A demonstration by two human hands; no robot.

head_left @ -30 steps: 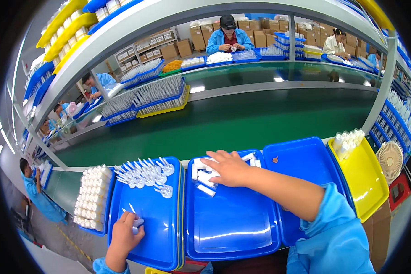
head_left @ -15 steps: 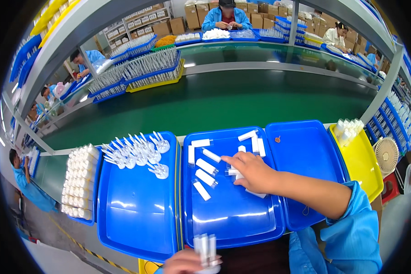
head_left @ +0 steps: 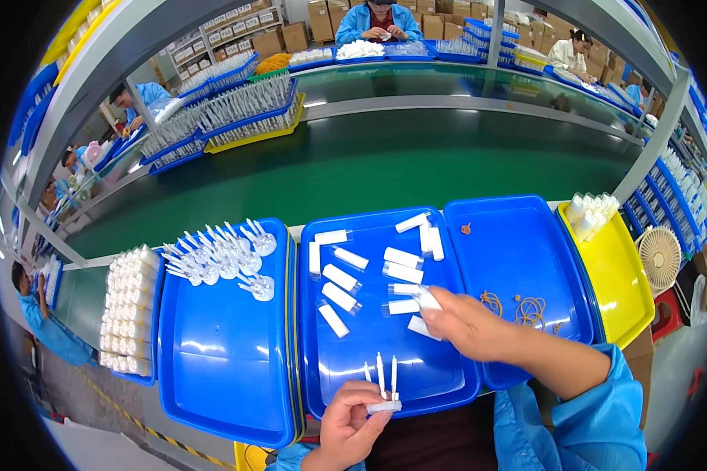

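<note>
My left hand [head_left: 349,420] is closed at the near edge of the middle blue tray [head_left: 436,385]. Its fingers pinch the flat base of a white pronged piece [head_left: 383,406], whose thin rods stand upright. Over the tray's right side, my right hand [head_left: 473,328] grips a short white tube [head_left: 427,300], partly covered by the fingers. Several white tubes [head_left: 340,277] with clear ends lie loose in the tray. More pronged pieces [head_left: 226,253] cluster at the far end of the blue tray to the left.
Packed white cylinders [head_left: 130,306] fill a tray at far left. Rubber bands [head_left: 530,312] lie in the blue tray on the right. Beyond it, a yellow tray [head_left: 624,286] holds clear-topped tubes, beside a small fan [head_left: 659,257]. A green conveyor [head_left: 416,157] runs behind; co-workers sit across it.
My right hand has drawn back toward me from the tubes and now holds one. My left hand has risen over the tray edge with the pronged piece, its rods now sharp to see.
</note>
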